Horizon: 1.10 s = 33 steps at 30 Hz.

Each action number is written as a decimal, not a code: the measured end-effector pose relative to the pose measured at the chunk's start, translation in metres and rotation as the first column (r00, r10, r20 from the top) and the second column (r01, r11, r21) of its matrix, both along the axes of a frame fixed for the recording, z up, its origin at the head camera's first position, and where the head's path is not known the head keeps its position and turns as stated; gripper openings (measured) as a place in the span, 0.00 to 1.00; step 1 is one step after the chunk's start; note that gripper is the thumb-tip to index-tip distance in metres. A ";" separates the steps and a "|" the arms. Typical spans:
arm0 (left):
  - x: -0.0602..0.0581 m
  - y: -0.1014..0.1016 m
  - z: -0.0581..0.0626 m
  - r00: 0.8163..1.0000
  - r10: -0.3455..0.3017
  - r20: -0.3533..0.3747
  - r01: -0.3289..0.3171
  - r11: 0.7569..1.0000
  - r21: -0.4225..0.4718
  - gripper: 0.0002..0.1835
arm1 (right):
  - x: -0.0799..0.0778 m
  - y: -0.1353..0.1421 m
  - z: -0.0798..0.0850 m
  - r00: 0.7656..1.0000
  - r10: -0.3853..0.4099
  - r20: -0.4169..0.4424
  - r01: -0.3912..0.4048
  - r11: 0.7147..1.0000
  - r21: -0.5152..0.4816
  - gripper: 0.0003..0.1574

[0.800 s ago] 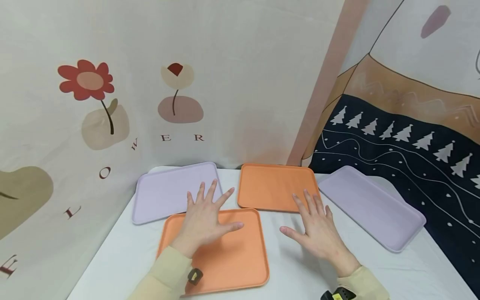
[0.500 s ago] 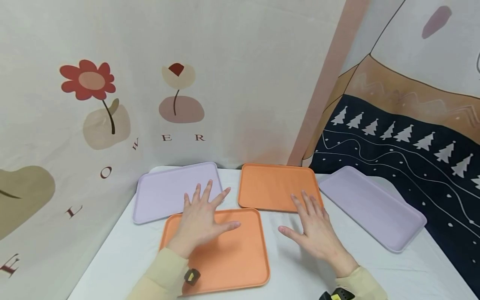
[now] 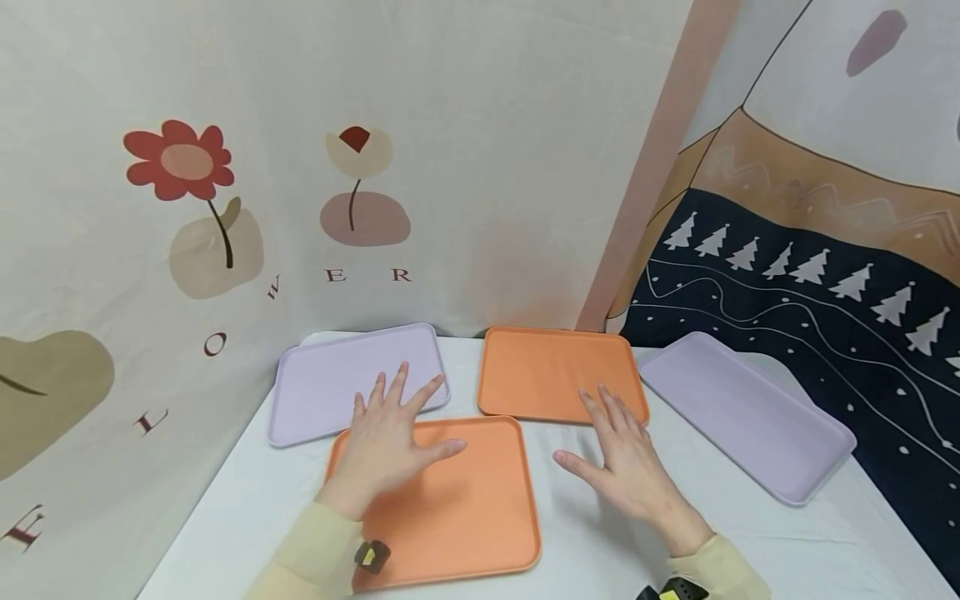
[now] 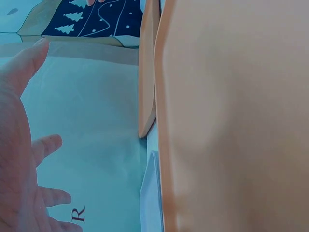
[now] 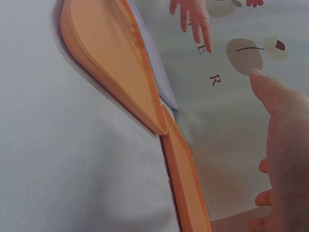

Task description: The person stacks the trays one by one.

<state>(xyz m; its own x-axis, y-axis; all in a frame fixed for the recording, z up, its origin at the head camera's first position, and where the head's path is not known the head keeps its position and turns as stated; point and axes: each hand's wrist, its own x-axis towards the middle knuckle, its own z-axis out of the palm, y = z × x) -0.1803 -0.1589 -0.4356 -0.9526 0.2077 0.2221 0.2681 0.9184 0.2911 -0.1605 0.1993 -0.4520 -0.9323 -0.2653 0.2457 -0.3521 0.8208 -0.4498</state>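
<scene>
left hand (image 3: 386, 454), right hand (image 3: 630, 471): fingers spread, orange tray (image 3: 480, 517) below left thumb; lettering (image 3: 207, 345) beyond fingers reads "flower" in head view, only "r" in left wrist view.

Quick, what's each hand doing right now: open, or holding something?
Left hand: open, above the front orange tray, holding nothing.
Right hand: open, holding nothing.

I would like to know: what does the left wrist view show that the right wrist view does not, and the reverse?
Only the left wrist view shows the navy cloth with trees. Only the right shows the letter E and the tulip print. Both show the near orange tray, the far orange tray, part of the left lavender tray, the letter R, the left hand and at least fingertips of the right hand.
</scene>
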 end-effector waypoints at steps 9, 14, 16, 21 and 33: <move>0.004 -0.011 0.001 1.000 0.022 0.005 -0.022 1.000 0.014 0.55 | 0.003 -0.003 -0.001 1.000 0.005 0.028 -0.004 0.999 -0.049 0.60; 0.006 -0.018 0.001 0.999 0.029 0.018 -0.030 0.999 0.038 0.55 | 0.004 -0.005 -0.002 0.999 0.006 0.046 -0.002 0.997 -0.073 0.59; 0.008 -0.021 0.000 0.999 0.033 0.019 -0.034 0.999 0.039 0.55 | 0.005 -0.005 -0.003 0.998 0.003 0.055 0.002 0.997 -0.082 0.59; 0.012 -0.031 -0.002 0.999 0.046 0.019 -0.047 0.998 0.050 0.55 | 0.007 -0.005 -0.004 0.997 -0.001 0.078 0.010 0.993 -0.115 0.58; 0.022 -0.054 -0.001 0.995 0.069 0.077 -0.079 0.987 0.138 0.52 | 0.009 -0.011 -0.007 0.990 0.000 0.140 0.034 0.971 -0.236 0.56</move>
